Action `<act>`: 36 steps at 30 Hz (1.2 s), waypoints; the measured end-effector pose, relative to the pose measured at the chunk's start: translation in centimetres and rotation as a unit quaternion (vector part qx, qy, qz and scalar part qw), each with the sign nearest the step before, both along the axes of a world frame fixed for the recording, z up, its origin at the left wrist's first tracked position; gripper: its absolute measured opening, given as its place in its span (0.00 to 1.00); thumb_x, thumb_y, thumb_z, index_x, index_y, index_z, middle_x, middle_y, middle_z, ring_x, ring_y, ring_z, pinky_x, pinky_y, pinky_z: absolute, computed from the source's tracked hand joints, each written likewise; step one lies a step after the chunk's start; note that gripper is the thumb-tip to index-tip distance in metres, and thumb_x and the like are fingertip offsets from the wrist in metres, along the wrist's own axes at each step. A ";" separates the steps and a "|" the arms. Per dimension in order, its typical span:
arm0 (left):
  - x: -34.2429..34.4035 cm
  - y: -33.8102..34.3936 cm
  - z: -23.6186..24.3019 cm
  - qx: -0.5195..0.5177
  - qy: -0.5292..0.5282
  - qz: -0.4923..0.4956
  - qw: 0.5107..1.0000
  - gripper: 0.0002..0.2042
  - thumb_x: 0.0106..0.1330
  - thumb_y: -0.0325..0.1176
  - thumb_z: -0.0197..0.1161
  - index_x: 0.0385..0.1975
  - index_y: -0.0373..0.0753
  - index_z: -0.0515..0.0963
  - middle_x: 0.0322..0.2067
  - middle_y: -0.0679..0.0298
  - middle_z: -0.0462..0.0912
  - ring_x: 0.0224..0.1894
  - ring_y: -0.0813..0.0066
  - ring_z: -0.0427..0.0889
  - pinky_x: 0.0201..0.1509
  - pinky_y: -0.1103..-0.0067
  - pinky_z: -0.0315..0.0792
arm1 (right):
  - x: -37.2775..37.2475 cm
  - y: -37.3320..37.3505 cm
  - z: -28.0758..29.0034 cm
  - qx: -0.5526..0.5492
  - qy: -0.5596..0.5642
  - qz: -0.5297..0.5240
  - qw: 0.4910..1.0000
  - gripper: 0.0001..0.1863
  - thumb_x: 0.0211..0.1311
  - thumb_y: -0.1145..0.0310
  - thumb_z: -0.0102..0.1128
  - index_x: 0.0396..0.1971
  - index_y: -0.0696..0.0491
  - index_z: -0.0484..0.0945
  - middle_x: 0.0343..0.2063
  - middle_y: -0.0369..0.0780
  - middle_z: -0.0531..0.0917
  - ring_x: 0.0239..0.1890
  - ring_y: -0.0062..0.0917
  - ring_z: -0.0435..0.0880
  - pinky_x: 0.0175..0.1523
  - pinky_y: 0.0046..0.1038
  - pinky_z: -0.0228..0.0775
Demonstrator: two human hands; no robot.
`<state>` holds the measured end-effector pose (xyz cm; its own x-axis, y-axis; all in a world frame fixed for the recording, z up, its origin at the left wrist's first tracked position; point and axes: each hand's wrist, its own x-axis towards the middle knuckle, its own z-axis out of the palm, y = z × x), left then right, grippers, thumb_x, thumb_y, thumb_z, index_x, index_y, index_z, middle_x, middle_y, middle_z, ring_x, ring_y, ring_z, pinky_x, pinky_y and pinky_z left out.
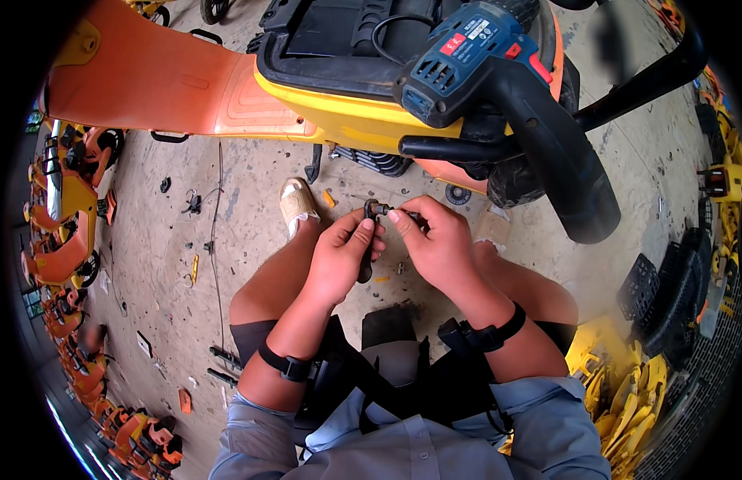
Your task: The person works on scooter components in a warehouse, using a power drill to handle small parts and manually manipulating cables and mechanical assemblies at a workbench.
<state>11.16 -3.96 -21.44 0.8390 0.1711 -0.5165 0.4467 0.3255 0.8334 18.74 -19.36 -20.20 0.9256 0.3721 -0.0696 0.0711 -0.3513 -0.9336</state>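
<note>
My left hand (351, 244) is closed around a dark elongated part (364, 270) with a metal fitting (374, 208) at its upper end. My right hand (427, 240) is pinched on a small dark piece at that fitting, its thumb tip close to the metal; exactly what it is I cannot make out, as the fingers partly hide it. Both hands are held over the floor between my knees, below the body of an orange and yellow scooter (339, 120).
A blue and black cordless drill (451, 68) lies atop the scooter near its black bar (627, 100). Loose parts and a cable (216, 208) lie on the concrete floor (163, 264). Orange scooters (75, 232) line the left. Yellow panels (627, 400) and black parts (667, 288) pile at the right.
</note>
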 end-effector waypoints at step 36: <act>-0.2 0.0 0.0 0.134 -0.024 -0.035 0.990 0.19 0.76 0.33 0.54 0.63 0.30 0.70 0.39 0.65 0.81 0.36 0.82 0.79 0.39 0.83 0.75 | -0.2 -0.3 0.0 -0.018 0.008 0.033 0.999 0.10 0.66 0.65 0.65 0.34 0.57 0.80 0.22 0.39 0.83 0.23 0.20 0.79 0.31 0.24 0.70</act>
<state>10.93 -4.00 -21.41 0.8758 0.2374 -0.4202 0.4187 0.0592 0.9062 18.53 -19.65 -20.23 0.8979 0.4291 -0.0984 0.0805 -0.3800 -0.9215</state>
